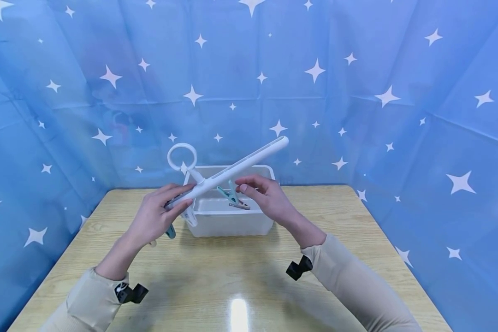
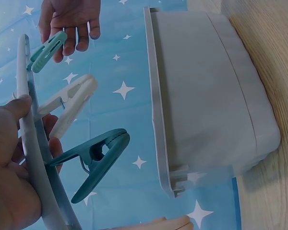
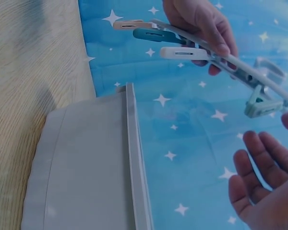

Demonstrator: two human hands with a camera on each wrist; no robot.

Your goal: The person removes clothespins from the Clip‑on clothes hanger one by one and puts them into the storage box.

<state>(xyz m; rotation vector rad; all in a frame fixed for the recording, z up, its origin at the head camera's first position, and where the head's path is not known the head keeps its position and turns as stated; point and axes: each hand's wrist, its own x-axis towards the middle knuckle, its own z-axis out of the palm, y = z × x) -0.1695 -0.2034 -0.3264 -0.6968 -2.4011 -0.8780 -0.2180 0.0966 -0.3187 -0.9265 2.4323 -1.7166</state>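
Note:
My left hand (image 1: 159,212) grips the left part of a white hanger (image 1: 242,163), whose bar slants up to the right above a bin. A ring-shaped hook rises from the bar. Several clothespins hang on it: a white one (image 2: 69,105), a dark teal one (image 2: 98,160), a peach one (image 3: 132,24) and, right of the hook, a light green one (image 3: 264,106). My right hand (image 1: 269,198) hovers beside the light green clothespin, fingers loosely bent and holding nothing. Its fingertips are close to that clothespin in the head view.
A pale grey plastic bin (image 1: 232,226) stands toward the back of the wooden table (image 1: 216,281). Inside the bin, a small brownish piece (image 1: 240,206) shows below the light green clothespin. A blue star-patterned curtain (image 1: 249,92) surrounds the table's back and sides.

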